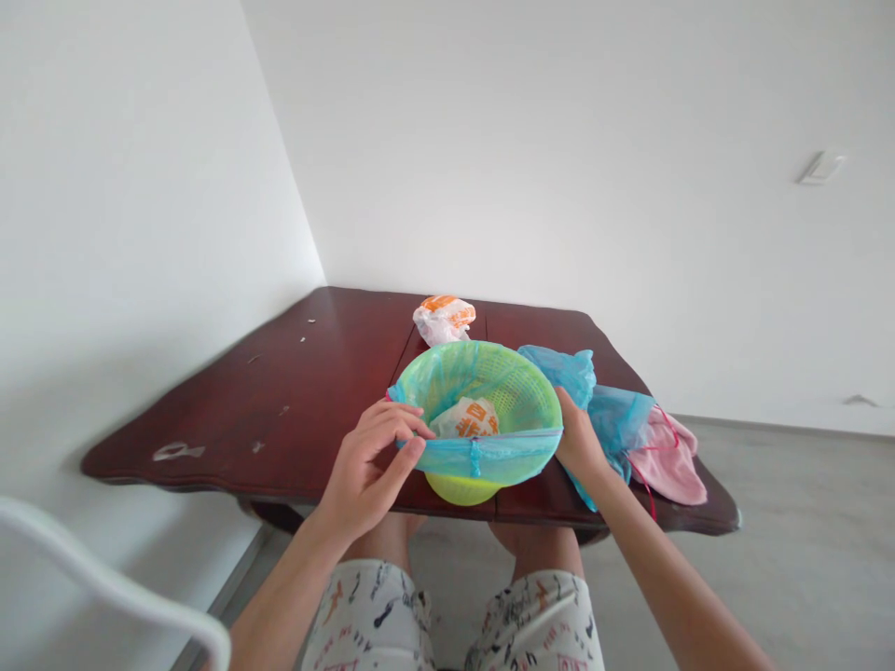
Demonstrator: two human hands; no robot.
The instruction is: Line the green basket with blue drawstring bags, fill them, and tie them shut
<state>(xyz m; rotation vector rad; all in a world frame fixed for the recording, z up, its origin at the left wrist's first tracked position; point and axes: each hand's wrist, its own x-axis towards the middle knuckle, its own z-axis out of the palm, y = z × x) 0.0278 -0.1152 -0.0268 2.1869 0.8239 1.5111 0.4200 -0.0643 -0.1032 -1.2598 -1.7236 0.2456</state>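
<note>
I'm sitting in what looks like a room in an ordinary home. The dark red-brown wooden table [210, 410] has a scalloped, domestic edge, with one corner reaching toward the spot where two plain white walls [559, 140] meet. A small white plate [822, 168] is fixed to the wall, and a low skirting strip [783, 425] runs along its foot above a bare grey floor [790, 522]. A white chair back [104, 568] curves in at my left. My loose printed shorts [370, 615] and the green plastic colander [489, 368] on the table feel household too.
</note>
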